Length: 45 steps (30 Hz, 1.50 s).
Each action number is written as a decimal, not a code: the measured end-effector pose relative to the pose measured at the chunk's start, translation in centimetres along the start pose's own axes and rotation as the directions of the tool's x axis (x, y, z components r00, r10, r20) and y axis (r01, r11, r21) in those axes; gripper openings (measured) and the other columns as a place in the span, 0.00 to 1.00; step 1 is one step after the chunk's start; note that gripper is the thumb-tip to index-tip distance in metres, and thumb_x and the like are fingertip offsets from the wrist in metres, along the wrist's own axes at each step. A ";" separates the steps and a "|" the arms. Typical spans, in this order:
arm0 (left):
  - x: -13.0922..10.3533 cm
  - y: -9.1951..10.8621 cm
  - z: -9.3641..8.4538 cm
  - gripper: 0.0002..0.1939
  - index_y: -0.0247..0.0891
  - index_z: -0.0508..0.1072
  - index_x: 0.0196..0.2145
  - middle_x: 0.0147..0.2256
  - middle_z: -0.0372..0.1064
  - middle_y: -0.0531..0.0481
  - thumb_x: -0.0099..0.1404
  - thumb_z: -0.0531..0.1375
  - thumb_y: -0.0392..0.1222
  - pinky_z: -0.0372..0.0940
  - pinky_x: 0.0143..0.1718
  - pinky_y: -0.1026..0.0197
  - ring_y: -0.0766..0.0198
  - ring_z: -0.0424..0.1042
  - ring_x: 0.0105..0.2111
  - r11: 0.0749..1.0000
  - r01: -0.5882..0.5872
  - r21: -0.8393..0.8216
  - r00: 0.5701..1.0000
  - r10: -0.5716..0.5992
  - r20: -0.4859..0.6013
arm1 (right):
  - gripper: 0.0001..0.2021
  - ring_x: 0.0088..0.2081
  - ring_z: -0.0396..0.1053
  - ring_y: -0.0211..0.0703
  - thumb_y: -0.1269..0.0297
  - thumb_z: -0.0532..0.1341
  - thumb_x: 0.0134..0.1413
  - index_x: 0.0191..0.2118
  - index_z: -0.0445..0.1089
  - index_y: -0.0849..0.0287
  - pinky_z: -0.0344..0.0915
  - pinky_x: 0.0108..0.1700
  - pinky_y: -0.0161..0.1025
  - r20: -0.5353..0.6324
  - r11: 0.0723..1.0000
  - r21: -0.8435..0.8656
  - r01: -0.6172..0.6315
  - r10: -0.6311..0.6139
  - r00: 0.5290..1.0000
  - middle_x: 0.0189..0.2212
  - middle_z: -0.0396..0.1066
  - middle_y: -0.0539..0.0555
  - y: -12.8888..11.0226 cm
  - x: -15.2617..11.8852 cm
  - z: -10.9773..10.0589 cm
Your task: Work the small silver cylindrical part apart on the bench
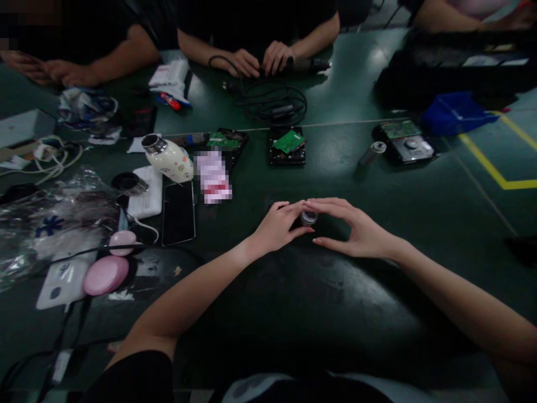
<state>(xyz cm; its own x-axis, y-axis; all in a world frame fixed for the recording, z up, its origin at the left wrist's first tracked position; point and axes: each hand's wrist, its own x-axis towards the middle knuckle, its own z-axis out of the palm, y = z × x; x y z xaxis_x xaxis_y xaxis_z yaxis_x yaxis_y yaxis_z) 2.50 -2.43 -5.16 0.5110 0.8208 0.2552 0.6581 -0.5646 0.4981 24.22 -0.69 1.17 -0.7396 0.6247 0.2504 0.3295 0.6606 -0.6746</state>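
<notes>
My left hand [280, 226] and my right hand [354, 226] meet at the fingertips over the dark green table [268, 313]. Between them stands a small round metallic item [309, 217], partly hidden behind the fingers. Both thumbs point inward on its near side, apart from each other. The fingers of each hand are spread from the thumb in a curve, and neither hand is wrapped round the item. Beyond my hands lies a black drive with a green circuit board [289, 142].
Left: a phone [179, 214], a cream bottle [168, 159], a pink round case [106, 275] and plastic bags [54, 224]. Farther right: a metal cylinder [372, 152], another drive [411, 146] and a blue bin [457, 113]. Across the table, a person's hands [264, 60] are near a coiled cable [272, 106].
</notes>
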 end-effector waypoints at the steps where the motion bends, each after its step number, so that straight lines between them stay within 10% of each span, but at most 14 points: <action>1: 0.0 0.0 0.0 0.23 0.36 0.64 0.54 0.57 0.66 0.39 0.67 0.60 0.51 0.55 0.59 0.49 0.55 0.64 0.57 1.000 -0.001 0.001 1.000 0.001 0.003 | 0.28 0.57 0.63 0.54 0.60 0.67 0.52 0.59 0.63 0.51 0.56 0.61 0.54 -0.006 0.999 -0.034 -0.003 0.003 1.000 0.56 0.67 0.55 -0.1 -0.1 -0.1; 9: 0.0 0.0 0.0 0.23 0.36 0.65 0.53 0.57 0.64 0.38 0.66 0.60 0.52 0.55 0.59 0.48 0.54 0.64 0.58 1.000 0.002 -0.005 1.000 -0.002 0.000 | 0.13 0.30 0.70 0.43 0.58 0.62 0.58 0.48 0.74 0.52 0.62 0.42 0.43 -0.198 0.972 -0.198 -0.128 0.088 0.976 0.25 0.72 0.49 0.2 0.7 -1.1; 18: 0.0 0.2 -0.3 0.22 0.37 0.65 0.53 0.56 0.66 0.40 0.66 0.60 0.51 0.55 0.59 0.50 0.56 0.63 0.59 1.000 -0.008 -0.016 1.000 0.008 -0.001 | 0.10 0.24 0.61 0.38 0.57 0.60 0.61 0.41 0.78 0.53 0.57 0.28 0.36 -0.151 0.961 -0.268 -0.071 0.031 0.988 0.22 0.65 0.49 1.2 1.9 -1.1; 27: 0.1 0.3 -0.5 0.25 0.39 0.65 0.55 0.58 0.63 0.39 0.65 0.61 0.52 0.55 0.58 0.48 0.53 0.64 0.57 0.999 0.033 0.016 0.999 -0.033 0.016 | 0.12 0.23 0.65 0.40 0.54 0.62 0.58 0.39 0.80 0.53 0.58 0.26 0.37 -0.234 0.901 -0.342 -0.268 0.195 0.953 0.22 0.67 0.50 8.9 0.0 -2.8; 36: 0.0 0.3 -0.3 0.22 0.40 0.65 0.53 0.56 0.66 0.42 0.66 0.61 0.51 0.56 0.59 0.48 0.54 0.63 0.58 1.000 0.007 -0.017 1.000 -0.008 -0.014 | 0.10 0.24 0.65 0.39 0.58 0.61 0.61 0.41 0.78 0.51 0.59 0.29 0.36 -0.136 0.979 -0.199 -0.048 0.021 0.990 0.23 0.72 0.50 1.2 1.5 -1.4; 45: 0.0 0.6 -0.8 0.22 0.41 0.65 0.54 0.57 0.66 0.42 0.66 0.61 0.51 0.59 0.57 0.48 0.54 0.64 0.58 1.000 0.008 0.007 1.000 -0.008 -0.002 | 0.07 0.27 0.70 0.39 0.59 0.61 0.61 0.40 0.77 0.50 0.60 0.33 0.37 -0.091 0.968 -0.247 -0.041 0.019 0.996 0.29 0.77 0.49 1.6 1.6 0.1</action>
<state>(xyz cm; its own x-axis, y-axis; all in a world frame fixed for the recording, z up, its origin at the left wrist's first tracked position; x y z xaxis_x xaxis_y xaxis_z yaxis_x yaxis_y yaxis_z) 2.49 -2.73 -4.21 0.5045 0.8257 0.2525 0.6660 -0.5583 0.4948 23.45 1.31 0.42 -0.6767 0.6725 0.2995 0.4947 0.7167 -0.4915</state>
